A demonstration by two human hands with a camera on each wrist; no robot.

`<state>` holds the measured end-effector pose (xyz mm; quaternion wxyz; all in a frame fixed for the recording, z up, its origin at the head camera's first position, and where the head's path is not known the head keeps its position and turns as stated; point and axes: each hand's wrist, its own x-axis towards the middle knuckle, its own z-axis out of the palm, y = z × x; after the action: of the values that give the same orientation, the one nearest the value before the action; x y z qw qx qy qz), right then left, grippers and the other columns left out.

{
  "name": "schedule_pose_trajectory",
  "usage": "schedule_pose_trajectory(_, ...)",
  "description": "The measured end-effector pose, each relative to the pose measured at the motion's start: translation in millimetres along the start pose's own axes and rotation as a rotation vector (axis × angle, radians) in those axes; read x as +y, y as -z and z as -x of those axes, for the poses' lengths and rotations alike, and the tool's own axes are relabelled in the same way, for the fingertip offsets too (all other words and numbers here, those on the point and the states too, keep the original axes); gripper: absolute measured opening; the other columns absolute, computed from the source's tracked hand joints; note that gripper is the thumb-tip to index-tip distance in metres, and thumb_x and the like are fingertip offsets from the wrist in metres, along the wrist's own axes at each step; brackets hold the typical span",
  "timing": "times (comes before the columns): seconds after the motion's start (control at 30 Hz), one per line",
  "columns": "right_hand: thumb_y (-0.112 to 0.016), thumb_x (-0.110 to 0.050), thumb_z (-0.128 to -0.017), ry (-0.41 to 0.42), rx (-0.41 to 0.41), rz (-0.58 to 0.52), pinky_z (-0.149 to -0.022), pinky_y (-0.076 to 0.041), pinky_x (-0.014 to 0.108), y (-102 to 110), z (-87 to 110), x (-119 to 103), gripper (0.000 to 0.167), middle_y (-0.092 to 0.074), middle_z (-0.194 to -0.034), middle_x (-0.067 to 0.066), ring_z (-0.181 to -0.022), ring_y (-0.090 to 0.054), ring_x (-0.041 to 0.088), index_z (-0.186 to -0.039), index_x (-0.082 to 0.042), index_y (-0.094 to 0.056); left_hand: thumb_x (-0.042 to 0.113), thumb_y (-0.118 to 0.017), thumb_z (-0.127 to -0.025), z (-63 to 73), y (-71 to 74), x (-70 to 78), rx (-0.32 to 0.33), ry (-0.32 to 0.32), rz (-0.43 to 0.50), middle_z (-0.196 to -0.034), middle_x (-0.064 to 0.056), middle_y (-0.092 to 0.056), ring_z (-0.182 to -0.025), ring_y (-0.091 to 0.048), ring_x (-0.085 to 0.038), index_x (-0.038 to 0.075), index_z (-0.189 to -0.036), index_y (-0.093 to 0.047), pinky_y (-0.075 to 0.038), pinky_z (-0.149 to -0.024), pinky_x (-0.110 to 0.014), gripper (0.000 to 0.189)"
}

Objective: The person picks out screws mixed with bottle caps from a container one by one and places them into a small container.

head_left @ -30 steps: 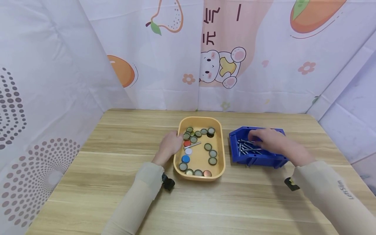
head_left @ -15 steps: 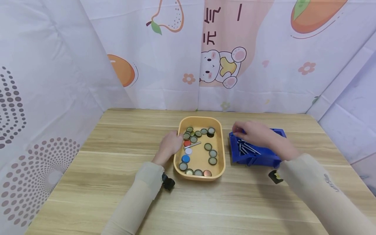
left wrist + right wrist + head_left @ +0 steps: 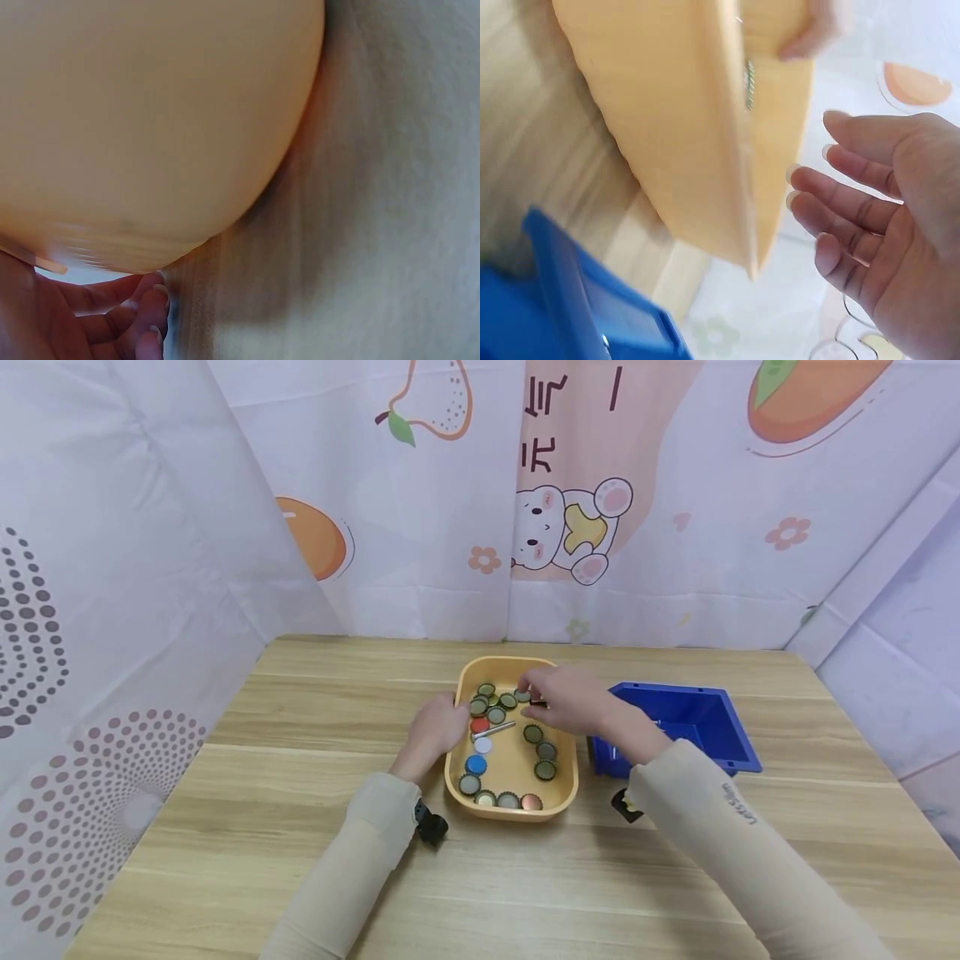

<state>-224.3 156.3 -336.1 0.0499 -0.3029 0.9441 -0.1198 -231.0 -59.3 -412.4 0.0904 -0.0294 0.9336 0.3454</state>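
My left hand (image 3: pixel 438 727) grips the left rim of a yellow tray (image 3: pixel 513 768), its thumb over the rim and fingers curled against the outer wall in the left wrist view. Bottle caps, among them a blue cap (image 3: pixel 476 764) and a red cap (image 3: pixel 479 726), lie scattered inside. A silver screw (image 3: pixel 495 730) rests across the tray's left half. Over the back right of the tray hangs my right hand (image 3: pixel 570 697); in the right wrist view the hand (image 3: pixel 885 202) has loosely bent, spread fingers and holds nothing.
Right of the tray stands a blue bin (image 3: pixel 667 702); my right forearm mostly hides the screws in it. A printed curtain (image 3: pixel 420 527) hangs behind the wooden table (image 3: pixel 337 693).
My right hand has moved left from above the blue bin to above the yellow tray. My left hand has stayed on the tray's rim.
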Motion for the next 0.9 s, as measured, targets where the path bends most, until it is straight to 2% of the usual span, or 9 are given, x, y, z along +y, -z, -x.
schedule_pose_trajectory(0.1,-0.068,-0.031,-0.092,-0.017,-0.029,-0.005,-0.093,-0.052,0.046,-10.5,-6.5,-4.7,0.044,-0.064,-0.123,0.016,-0.112,-0.063,0.029,-0.126,-0.006,-0.056,0.038,-0.037,-0.101,-0.7,0.1,0.4,0.002,-0.003,-0.008,-0.082,-0.008,-0.063,-0.07,-0.061,-0.022,0.01,-0.11,-0.064,-0.045,-0.057,-0.03,0.04)
schedule_pose_trajectory(0.23,-0.071,-0.035,-0.09,-0.024,-0.036,0.009,-0.098,-0.05,0.049,-26.6,-13.3,-12.9,0.059,-0.055,-0.135,0.017,-0.124,-0.055,0.032,-0.137,-0.006,-0.049,0.038,-0.037,-0.1,-1.5,0.9,0.3,0.003,-0.009,-0.014,-0.082,-0.008,-0.062,-0.071,-0.06,-0.022,0.01,-0.107,-0.065,-0.045,-0.058,-0.029,0.039)
schedule_pose_trajectory(0.43,-0.072,-0.036,-0.089,0.004,-0.008,0.077,-0.097,-0.051,0.05,-50.7,-18.6,-24.3,0.071,-0.048,-0.138,0.018,-0.128,-0.05,0.035,-0.144,-0.005,-0.04,0.038,-0.037,-0.1,-2.0,2.0,-0.3,0.008,-0.022,-0.037,-0.077,-0.007,-0.059,-0.066,-0.057,-0.022,0.012,-0.096,-0.064,-0.042,-0.055,-0.03,0.037)
schedule_pose_trajectory(0.7,-0.069,-0.037,-0.091,0.054,-0.032,0.155,-0.098,-0.051,0.045,-69.9,-15.9,-30.3,0.067,-0.05,-0.132,0.018,-0.122,-0.051,0.033,-0.141,-0.003,-0.041,0.037,-0.036,-0.1,-0.7,1.5,0.4,0.02,-0.051,-0.069,-0.081,-0.009,-0.061,-0.072,-0.057,-0.024,0.011,-0.095,-0.064,-0.04,-0.059,-0.031,0.038)
schedule_pose_trajectory(0.8,-0.067,-0.038,-0.092,0.038,-0.038,0.17,-0.09,-0.054,0.044,-73.9,-14.3,-30.4,0.058,-0.052,-0.125,0.016,-0.117,-0.052,0.031,-0.134,-0.004,-0.047,0.036,-0.037,-0.1,-0.2,0.8,0.5,0.019,-0.05,-0.065,-0.082,-0.009,-0.061,-0.073,-0.057,-0.024,0.011,-0.093,-0.064,-0.04,-0.06,-0.031,0.038)
schedule_pose_trajectory(0.9,-0.067,-0.038,-0.092,0.015,-0.029,0.171,-0.088,-0.054,0.044,-75.9,-12.7,-29.6,0.05,-0.053,-0.12,0.015,-0.113,-0.053,0.031,-0.128,-0.006,-0.053,0.037,-0.037,-0.1,-0.2,0.4,1.0,0.016,-0.045,-0.054,-0.082,-0.009,-0.061,-0.073,-0.057,-0.024,0.011,-0.094,-0.064,-0.041,-0.06,-0.031,0.038)
